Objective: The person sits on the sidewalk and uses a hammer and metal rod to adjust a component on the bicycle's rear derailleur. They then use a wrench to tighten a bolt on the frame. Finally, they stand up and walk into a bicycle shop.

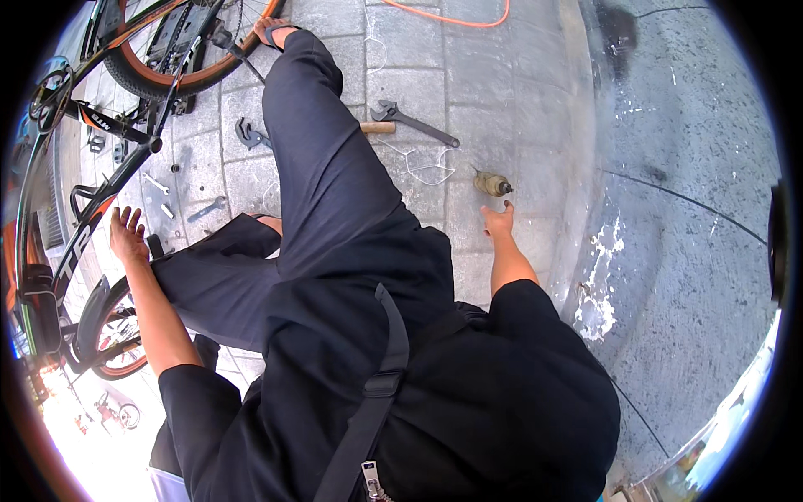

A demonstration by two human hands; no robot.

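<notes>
Nearest the camera is the person's own dark top with a grey shoulder strap [378,393] running across it, and two bare forearms reaching out from short sleeves. The hands are well apart, one on each side of the body, and neither is clamped on anything. The left hand [127,233] is spread with the fingers fanned, palm open, just beside the black and orange bicycle frame [84,226] and above the dark trouser knee; whether it touches the frame cannot be told from this angle. The right hand [498,221] stretches forward with loose, slightly curled fingers, empty, its fingertips just short of a small brownish bottle [493,184] lying on its side on the grey paving stones [493,92]. The bottle sits just beyond the right hand, apart from it.

Between the hands the dark trouser leg [326,167] extends away to a sandalled foot [274,32]. Past the left hand, small items lie on the paving: a spanner [206,209] and what look like short metal pieces, too small to name surely. Farther out, beyond the right hand and to its left, an adjustable wrench [410,120] lies beside a wooden handle [377,127], with bent thin wire [427,167] nearer the bottle. Another dark tool [249,134] lies on the far side of the leg. Farthest from the left hand stands the bicycle wheel with its orange rim [180,79], and an orange cable [456,18] curves across the stones at the top
</notes>
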